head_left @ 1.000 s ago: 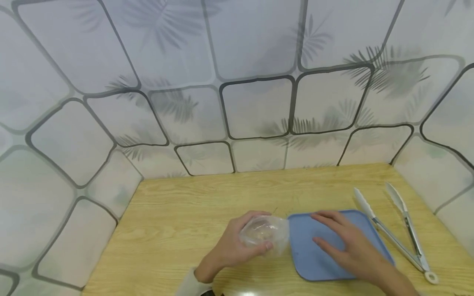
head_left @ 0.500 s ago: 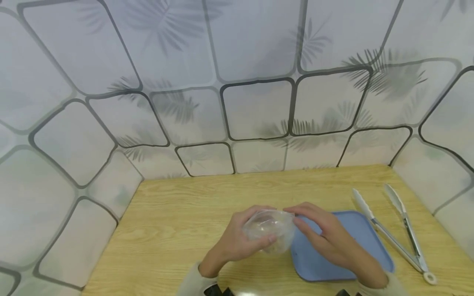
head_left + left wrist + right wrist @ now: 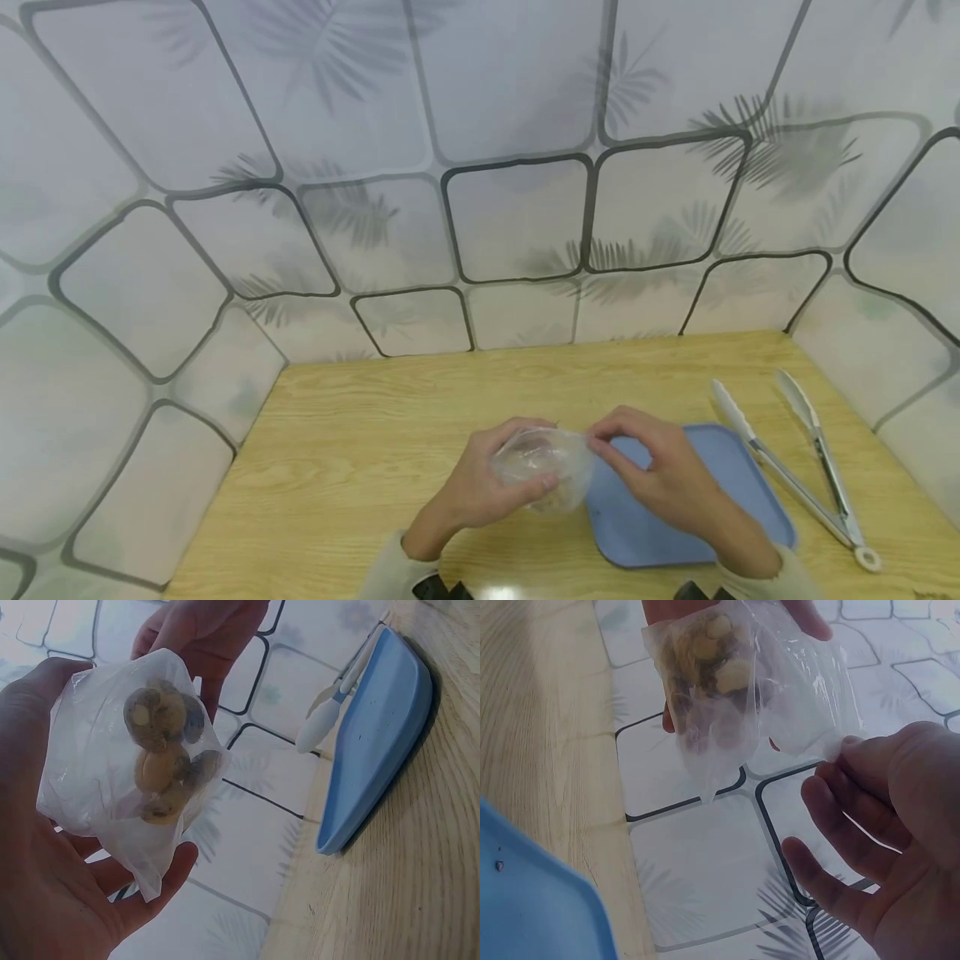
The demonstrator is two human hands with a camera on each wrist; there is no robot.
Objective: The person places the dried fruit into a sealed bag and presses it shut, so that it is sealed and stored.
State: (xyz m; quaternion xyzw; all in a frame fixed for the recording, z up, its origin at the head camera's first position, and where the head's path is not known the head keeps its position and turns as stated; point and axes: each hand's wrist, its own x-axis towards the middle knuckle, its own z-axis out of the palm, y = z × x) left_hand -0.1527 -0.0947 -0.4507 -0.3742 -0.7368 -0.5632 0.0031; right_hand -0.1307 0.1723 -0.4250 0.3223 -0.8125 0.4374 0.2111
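Note:
My left hand (image 3: 480, 487) grips a clear plastic bag (image 3: 551, 467) from its left side, thumb in front and fingers behind. Several rounded brown and tan pieces (image 3: 161, 754) lie inside; they look like small mushrooms, though the plastic blurs them. With thumb and forefinger my right hand (image 3: 667, 479) pinches the bag's right edge, and its other fingers are loosely bent in the right wrist view. The bag is held in the air above the table, just left of the blue tray (image 3: 637, 537).
A pair of metal tongs (image 3: 813, 475) with pale tips lies spread apart on the wooden table (image 3: 360, 467), right of the tray. A small dark speck (image 3: 499, 865) sits on the tray. Patterned panels (image 3: 517, 217) enclose the table at the back and sides.
My right hand has come left from over the tray to the bag and now pinches its edge. My left hand has kept its grip on the bag and moved slightly.

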